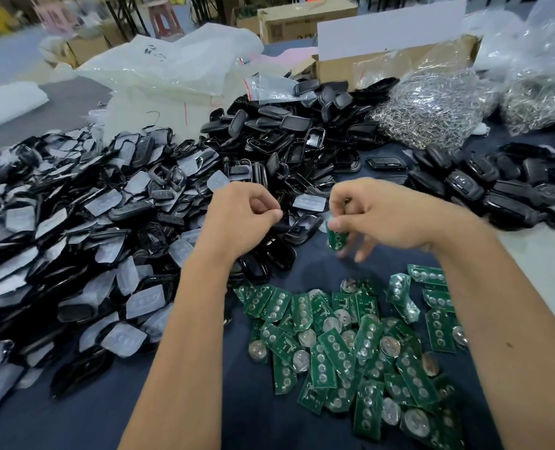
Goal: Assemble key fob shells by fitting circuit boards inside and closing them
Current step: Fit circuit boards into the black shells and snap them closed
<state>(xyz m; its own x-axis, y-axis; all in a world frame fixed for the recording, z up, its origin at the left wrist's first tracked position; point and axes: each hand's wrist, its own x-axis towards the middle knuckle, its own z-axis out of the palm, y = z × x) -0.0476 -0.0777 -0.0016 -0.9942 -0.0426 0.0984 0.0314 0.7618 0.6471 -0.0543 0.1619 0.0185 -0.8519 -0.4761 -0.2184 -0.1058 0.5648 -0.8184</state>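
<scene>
My right hand (377,216) pinches a green circuit board (336,239) by its top edge, so the board hangs above the dark blue table cloth (263,414). My left hand (240,216) is curled close beside it, and the edge of a black shell half (281,227) shows under its thumb. Most of that shell is hidden by the hand. A loose heap of green circuit boards with coin cells (351,345) lies in front of me between my forearms.
Black shell halves with white button pads (75,238) fill the left side. A pile of bare black shells (286,141) sits behind my hands, with black fobs (497,190) to the right. Bags of metal key rings (432,105), a cardboard box (338,68) and plastic bags (172,60) stand at the back.
</scene>
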